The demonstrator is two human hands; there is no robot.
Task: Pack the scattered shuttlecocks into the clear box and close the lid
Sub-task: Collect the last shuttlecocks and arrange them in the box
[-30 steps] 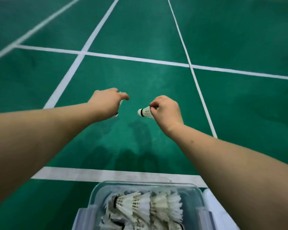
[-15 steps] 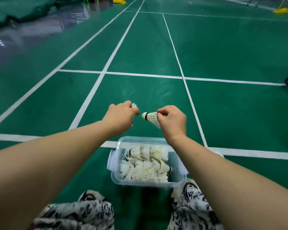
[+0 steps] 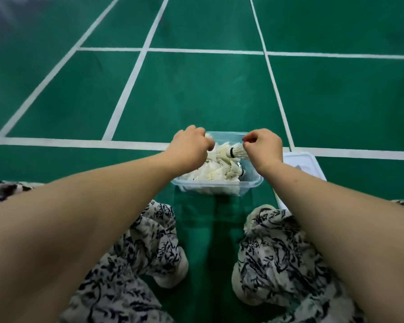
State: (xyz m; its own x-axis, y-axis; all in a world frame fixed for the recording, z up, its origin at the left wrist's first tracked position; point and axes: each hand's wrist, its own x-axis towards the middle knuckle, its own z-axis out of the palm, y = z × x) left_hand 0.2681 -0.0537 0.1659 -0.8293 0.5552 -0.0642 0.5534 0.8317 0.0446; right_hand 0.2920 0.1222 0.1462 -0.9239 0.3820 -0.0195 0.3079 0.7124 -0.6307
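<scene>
Our right hand (image 3: pixel 262 148) pinches a feathered shuttlecock (image 3: pixel 237 152) by its skirt, its black-banded nose pointing left over the clear box (image 3: pixel 219 183). Our left hand (image 3: pixel 189 149) hangs curled above the box's left side; we cannot tell whether it grips anything. The smooth green court floor (image 3: pixel 196 101) is ruled with white lines. The rounded-rim plastic box stands on it ahead of our patterned trousers (image 3: pixel 145 252). Its pale lid (image 3: pixel 301 164) lies just to the right. White shuttlecocks (image 3: pixel 216 171) are heaped inside.

Green court floor (image 3: pixel 196 101), white lines (image 3: pixel 137 68), patterned trousers (image 3: pixel 135 264)
</scene>
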